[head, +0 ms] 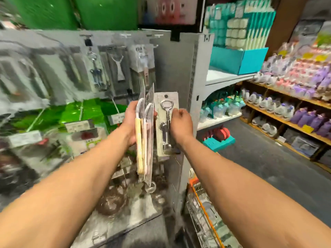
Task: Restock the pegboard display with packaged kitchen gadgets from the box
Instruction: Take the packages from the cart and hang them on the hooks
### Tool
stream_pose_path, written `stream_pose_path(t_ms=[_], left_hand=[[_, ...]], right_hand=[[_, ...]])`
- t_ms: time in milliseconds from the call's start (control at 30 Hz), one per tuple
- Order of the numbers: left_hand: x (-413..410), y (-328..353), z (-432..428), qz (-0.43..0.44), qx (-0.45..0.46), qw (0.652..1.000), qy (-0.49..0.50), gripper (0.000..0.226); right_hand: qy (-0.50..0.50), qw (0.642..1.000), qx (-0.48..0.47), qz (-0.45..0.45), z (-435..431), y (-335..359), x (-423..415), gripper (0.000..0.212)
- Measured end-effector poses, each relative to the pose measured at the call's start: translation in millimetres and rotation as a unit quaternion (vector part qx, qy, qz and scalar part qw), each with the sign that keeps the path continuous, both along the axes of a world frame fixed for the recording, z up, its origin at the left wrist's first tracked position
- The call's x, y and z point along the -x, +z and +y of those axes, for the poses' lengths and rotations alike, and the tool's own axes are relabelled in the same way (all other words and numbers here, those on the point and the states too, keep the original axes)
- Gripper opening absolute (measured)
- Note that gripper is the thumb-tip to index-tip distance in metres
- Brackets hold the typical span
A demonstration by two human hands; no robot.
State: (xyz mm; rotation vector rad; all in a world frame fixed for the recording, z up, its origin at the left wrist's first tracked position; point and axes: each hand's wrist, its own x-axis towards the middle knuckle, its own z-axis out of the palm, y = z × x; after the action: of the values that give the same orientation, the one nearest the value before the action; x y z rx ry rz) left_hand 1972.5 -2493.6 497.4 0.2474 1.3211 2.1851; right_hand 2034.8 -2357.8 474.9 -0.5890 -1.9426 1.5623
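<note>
Left hand (131, 122) is being wrapped round a stack (145, 140) of packs, edge-on, contents unclear; an opener pack (165, 108) is being pinched by the right hand (180, 123) before the blurred pegboard (168, 65).

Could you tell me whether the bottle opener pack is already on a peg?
Off the peg: the right hand holds the bottle opener pack upright, with no peg through its hang hole.
</note>
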Motion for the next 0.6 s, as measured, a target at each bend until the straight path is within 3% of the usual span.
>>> stream_pose_path(t_ms=[100,400,600], left_hand=[[15.6,33.2,-67.6,0.029,-0.012,0.997,0.065,0.056],[44.1,77.3,-181.7,0.052,-0.025,0.990,0.128,0.045],[67.4,89.2,-203.4,0.049,0.003,0.987,0.152,0.060]], right_hand=[[0.052,0.998,-0.008,0.034,-63.1,33.2,28.3,0.024],[0.103,0.990,-0.027,0.088,-175.7,85.9,70.5,0.027],[0.107,0.990,-0.047,0.084,-193.7,101.1,97.3,0.029]])
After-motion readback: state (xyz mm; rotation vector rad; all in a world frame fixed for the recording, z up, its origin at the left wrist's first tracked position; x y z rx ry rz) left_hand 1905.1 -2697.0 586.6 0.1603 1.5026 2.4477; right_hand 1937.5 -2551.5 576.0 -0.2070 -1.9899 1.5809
